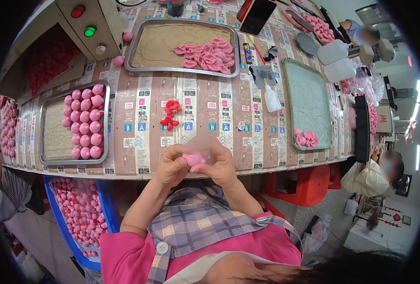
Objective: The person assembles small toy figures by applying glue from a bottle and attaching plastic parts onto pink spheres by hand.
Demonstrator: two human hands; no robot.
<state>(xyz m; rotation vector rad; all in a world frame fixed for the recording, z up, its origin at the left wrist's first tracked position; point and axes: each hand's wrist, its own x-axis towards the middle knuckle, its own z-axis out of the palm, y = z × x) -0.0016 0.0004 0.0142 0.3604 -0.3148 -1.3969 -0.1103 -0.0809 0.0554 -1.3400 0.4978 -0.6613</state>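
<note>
Both hands meet just in front of the table's near edge, around a small rounded pink piece (194, 159). My left hand (171, 164) pinches it from the left, and my right hand (218, 163) has thumb and fingers closed on its right side. The piece looks smooth and soft; its exact kind is hard to make out, and the fingers cover part of it. Beyond my hands, a little cluster of red pieces (172, 112) lies on the printed table covering. Farther back, a metal tray (155, 45) lined with brown material holds a heap of pink petal-like pieces (214, 55).
At left, a tray (54, 128) carries rows of pink balls (84, 128) near a machine box (94, 23). A blue bin (58, 215) of pink-and-red pieces stands below. To the right are a white squeeze bottle (271, 98), a green-lined tray (309, 99) and red stools (304, 187). Other people sit nearby.
</note>
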